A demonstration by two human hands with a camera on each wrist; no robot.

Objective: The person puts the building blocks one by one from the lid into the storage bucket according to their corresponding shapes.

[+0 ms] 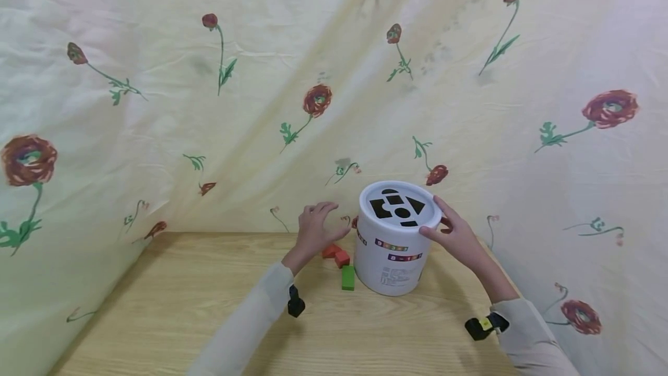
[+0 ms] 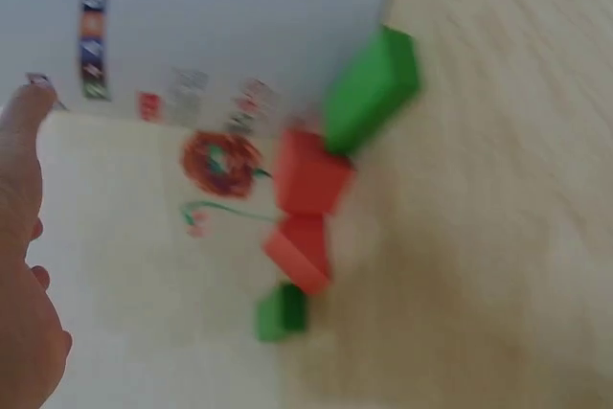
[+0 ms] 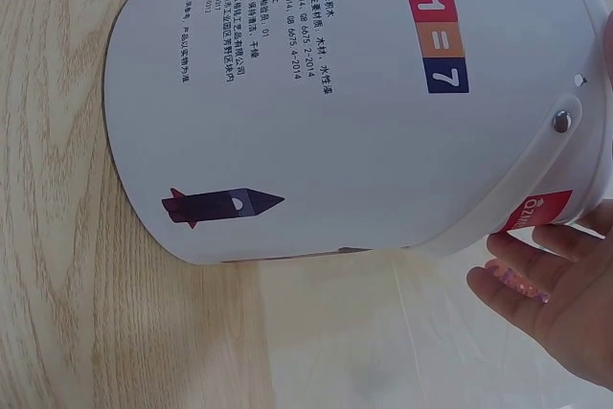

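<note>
A white bucket (image 1: 392, 260) stands upright on the wooden table, its lid (image 1: 402, 193) pierced with dark shaped holes. My right hand (image 1: 459, 237) grips the right side of the lid's rim, thumb in front and index finger farther back. In the right wrist view its other fingers (image 3: 517, 304) lie close by the bucket's white handle (image 3: 508, 184). To the left of the bucket my left hand (image 1: 315, 230) hovers with spread, slightly bent fingers and holds nothing. Beneath it are two red blocks (image 2: 311, 174) and a longer green block (image 2: 374, 88); another green block (image 2: 283, 313) lies beyond.
The wooden table (image 1: 209, 306) reaches back to a pale cloth (image 1: 250, 103) printed with red flowers, which also hangs along both sides. The bucket stands near the table's back right. A dark camera is strapped on each wrist, over light sleeves.
</note>
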